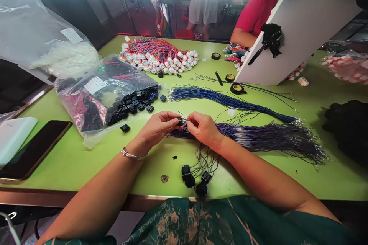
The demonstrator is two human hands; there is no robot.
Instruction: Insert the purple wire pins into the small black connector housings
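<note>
One head-worn camera looks down from six o'clock, close above the surface (63,168), facing forward toward twelve.

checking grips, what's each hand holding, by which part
Left hand: black connector, by its left end. Right hand: apparently a thin wire, near one end.

left hand (157,128) and right hand (204,128) nearly meet, fingers (171,124) pinched.

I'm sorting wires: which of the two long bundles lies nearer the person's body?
The purple bundle, marked by a whitish patch across its wires; the blue bundle lies farther back, without one.
</note>
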